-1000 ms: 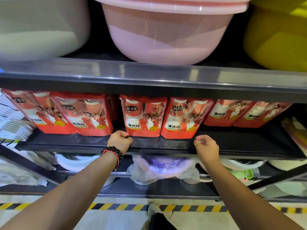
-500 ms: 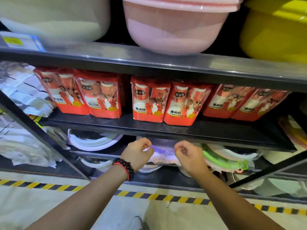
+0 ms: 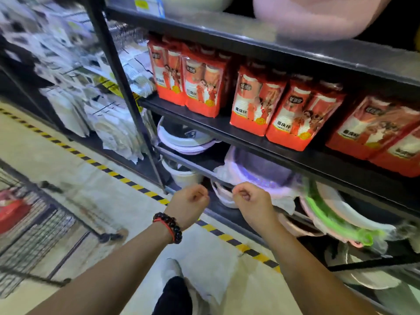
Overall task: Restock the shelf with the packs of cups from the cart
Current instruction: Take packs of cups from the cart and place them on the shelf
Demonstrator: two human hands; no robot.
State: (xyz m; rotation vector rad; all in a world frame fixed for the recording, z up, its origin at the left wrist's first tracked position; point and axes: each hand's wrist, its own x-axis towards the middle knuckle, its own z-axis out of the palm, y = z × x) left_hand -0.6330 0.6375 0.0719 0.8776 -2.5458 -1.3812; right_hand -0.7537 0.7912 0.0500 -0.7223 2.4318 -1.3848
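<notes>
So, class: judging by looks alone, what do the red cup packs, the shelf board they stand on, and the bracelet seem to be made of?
Red cup packs: glossy plastic film, going by its sheen and crinkles.
Shelf board: probably black-painted metal, thin and matte.
Bracelet: dark, shiny round beads, wood or stone, cannot tell which, with a red cord.

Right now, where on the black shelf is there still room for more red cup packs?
Bare shelf shows between the left pair of packs and the middle pair of packs, and a narrower gap before the right packs. Only a thin front lip is free elsewhere. Both hands, left hand and right hand, hold nothing.
</notes>
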